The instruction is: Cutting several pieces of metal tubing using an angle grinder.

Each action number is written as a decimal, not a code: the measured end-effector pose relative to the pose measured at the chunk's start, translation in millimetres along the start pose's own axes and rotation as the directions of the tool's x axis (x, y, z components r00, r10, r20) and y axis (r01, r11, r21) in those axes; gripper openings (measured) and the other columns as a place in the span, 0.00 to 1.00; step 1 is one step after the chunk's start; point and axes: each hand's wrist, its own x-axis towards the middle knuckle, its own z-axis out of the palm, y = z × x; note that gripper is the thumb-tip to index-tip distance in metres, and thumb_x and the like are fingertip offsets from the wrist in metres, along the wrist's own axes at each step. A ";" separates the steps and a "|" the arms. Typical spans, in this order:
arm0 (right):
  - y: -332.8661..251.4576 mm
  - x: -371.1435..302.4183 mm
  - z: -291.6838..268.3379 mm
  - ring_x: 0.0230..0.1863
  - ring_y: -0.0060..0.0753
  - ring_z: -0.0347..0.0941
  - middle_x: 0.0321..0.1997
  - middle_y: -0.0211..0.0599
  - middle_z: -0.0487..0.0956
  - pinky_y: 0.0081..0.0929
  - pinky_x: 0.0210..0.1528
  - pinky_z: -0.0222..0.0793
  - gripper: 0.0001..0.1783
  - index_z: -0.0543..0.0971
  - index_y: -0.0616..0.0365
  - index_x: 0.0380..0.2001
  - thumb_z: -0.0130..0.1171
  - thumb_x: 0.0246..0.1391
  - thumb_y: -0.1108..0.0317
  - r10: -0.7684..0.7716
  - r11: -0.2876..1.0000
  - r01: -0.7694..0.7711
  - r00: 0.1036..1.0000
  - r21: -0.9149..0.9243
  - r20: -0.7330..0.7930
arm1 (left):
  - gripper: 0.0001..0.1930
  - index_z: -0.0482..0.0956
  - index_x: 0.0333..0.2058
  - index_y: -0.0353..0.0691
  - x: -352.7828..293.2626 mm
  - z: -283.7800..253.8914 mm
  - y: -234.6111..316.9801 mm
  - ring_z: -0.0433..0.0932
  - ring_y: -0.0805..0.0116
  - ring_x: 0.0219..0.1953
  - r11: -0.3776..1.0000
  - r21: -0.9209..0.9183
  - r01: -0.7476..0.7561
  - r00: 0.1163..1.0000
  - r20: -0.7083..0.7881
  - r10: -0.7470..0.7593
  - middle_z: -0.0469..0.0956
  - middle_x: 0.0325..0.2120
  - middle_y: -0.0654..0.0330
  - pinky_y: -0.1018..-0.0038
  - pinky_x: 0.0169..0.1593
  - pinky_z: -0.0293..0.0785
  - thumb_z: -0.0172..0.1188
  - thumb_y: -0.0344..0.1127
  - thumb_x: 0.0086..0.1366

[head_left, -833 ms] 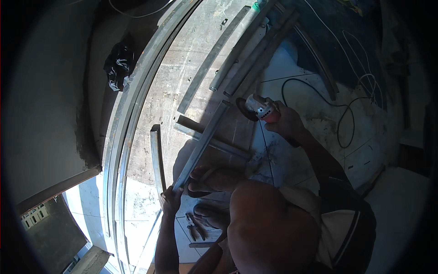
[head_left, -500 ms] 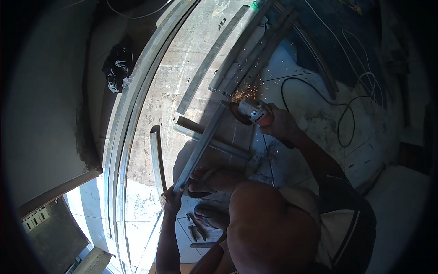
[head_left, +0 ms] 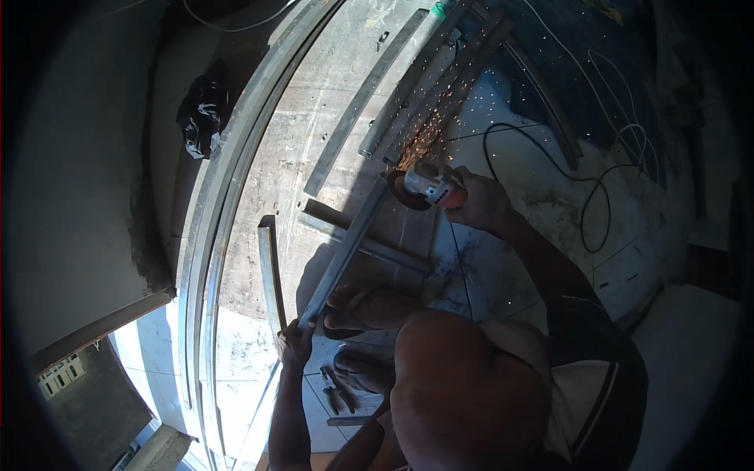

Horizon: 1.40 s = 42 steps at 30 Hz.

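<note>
Your right hand [head_left: 481, 200] holds the angle grinder [head_left: 424, 186] against the metal bar [head_left: 345, 251], with sparks [head_left: 440, 118] fanning up over the stacked steel lengths [head_left: 408, 86] — no way through there. The black cable [head_left: 550, 165] loops across the tiles to your right. Your left hand [head_left: 294, 345] grips the bar's near end; a foot [head_left: 369, 308] and a loose bar [head_left: 271, 271] crowd it — bare concrete [head_left: 314, 118] lies beyond.

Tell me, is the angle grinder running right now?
Running: orange sparks spray from the angle grinder where its disc meets the metal bar.
</note>
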 end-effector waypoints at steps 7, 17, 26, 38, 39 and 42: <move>-8.5 6.0 -4.4 0.41 0.54 0.82 0.39 0.49 0.82 0.46 0.45 0.77 0.39 0.70 0.56 0.49 0.75 0.32 0.55 -0.028 0.997 0.026 0.999 -0.076 -0.017 | 0.26 0.77 0.24 0.37 1.2 2.6 -1.1 0.78 0.45 0.21 1.000 -0.009 -0.023 1.000 -0.018 0.023 0.75 0.15 0.48 0.53 0.27 0.68 0.64 0.58 0.61; -21.2 11.8 -13.3 0.41 0.50 0.83 0.40 0.45 0.83 0.44 0.44 0.79 0.45 0.69 0.57 0.55 0.75 0.33 0.52 -0.035 0.987 0.041 0.999 -0.154 0.039 | 0.25 0.76 0.24 0.36 0.3 4.4 3.6 0.75 0.48 0.17 0.996 0.002 -0.088 0.992 -0.089 0.088 0.72 0.12 0.50 0.57 0.24 0.66 0.65 0.56 0.61; -43.6 22.0 -21.8 0.43 0.51 0.82 0.43 0.47 0.82 0.46 0.44 0.78 0.43 0.70 0.57 0.53 0.76 0.33 0.54 -0.109 0.979 0.118 0.992 -0.166 0.064 | 0.25 0.78 0.27 0.36 -3.4 6.0 1.1 0.80 0.44 0.24 0.998 0.049 -0.035 0.999 -0.030 0.036 0.78 0.18 0.48 0.51 0.29 0.70 0.63 0.58 0.62; -5.9 17.6 -13.7 0.43 0.54 0.81 0.41 0.47 0.82 0.45 0.46 0.77 0.38 0.71 0.54 0.50 0.74 0.34 0.56 0.032 0.989 -0.049 0.992 -0.139 -0.121 | 0.26 0.74 0.23 0.37 -11.9 1.5 9.0 0.76 0.43 0.21 0.997 0.021 -0.074 0.994 -0.073 0.075 0.71 0.14 0.48 0.51 0.28 0.66 0.61 0.57 0.64; -3.9 14.8 -11.4 0.42 0.54 0.81 0.40 0.47 0.82 0.46 0.46 0.77 0.37 0.71 0.54 0.50 0.73 0.34 0.56 0.035 0.992 -0.049 0.993 -0.118 -0.112 | 0.26 0.74 0.23 0.37 -12.2 1.2 9.2 0.76 0.43 0.21 0.997 0.029 -0.065 0.996 -0.065 0.067 0.72 0.14 0.48 0.50 0.28 0.66 0.61 0.58 0.64; -1.7 8.8 -3.6 0.41 0.55 0.82 0.39 0.47 0.83 0.47 0.45 0.77 0.37 0.71 0.54 0.49 0.73 0.34 0.56 0.031 0.996 -0.039 0.995 -0.085 -0.099 | 0.27 0.77 0.26 0.37 -10.9 0.2 8.6 0.78 0.42 0.24 0.998 0.048 -0.042 0.998 -0.046 0.044 0.74 0.16 0.47 0.50 0.29 0.68 0.61 0.60 0.63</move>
